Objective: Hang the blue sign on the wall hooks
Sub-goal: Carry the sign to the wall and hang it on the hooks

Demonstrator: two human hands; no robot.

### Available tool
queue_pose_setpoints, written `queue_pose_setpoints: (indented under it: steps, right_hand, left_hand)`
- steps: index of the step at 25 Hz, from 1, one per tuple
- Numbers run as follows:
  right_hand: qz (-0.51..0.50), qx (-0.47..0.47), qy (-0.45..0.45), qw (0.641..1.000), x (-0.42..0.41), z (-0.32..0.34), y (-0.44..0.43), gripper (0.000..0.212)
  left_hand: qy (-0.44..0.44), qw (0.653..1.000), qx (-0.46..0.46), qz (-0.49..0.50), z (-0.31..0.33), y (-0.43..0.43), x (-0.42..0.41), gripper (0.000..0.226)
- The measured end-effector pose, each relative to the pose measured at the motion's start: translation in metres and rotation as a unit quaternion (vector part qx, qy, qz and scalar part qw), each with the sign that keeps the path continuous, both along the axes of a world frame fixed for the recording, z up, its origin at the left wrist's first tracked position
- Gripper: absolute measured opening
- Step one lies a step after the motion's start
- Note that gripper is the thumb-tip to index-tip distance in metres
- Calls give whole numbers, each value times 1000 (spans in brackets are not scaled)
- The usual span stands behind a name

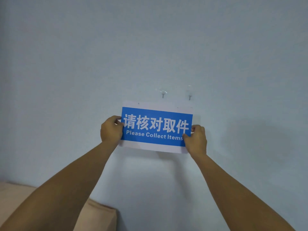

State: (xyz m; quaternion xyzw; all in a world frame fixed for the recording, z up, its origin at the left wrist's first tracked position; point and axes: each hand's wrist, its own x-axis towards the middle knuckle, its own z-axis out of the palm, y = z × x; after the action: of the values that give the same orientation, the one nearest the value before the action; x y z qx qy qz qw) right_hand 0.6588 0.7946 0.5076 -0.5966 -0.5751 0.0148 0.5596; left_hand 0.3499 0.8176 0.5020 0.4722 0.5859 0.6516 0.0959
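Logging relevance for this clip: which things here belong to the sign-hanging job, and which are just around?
Job: blue sign; left hook; right hook; left hand; right hand; wall.
Around: tan box, lower left.

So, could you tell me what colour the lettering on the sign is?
White, on the blue sign; clearest in the head view.

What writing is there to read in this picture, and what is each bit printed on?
"请核对取件": large white characters across the blue sign, held against the wall by the left hand and right hand.
"Please Collect Items": smaller white line beneath them on the same sign; the right hand's fingers touch its end.
No other writing shows: the two wall hooks, the wall and the beige object at lower left bear none.
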Motion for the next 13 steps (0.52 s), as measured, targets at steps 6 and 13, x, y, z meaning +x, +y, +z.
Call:
queue_pose_setpoints:
  steps: [6,13]
  right_hand:
    - [-60,35,42,997,37,18,46,37]
    - [-113,46,61,991,68,26,101,40]
  left_hand:
    - [-8,996,28,-88,21,91,45,22]
    - [-5,990,34,-137,41,168,82,22]
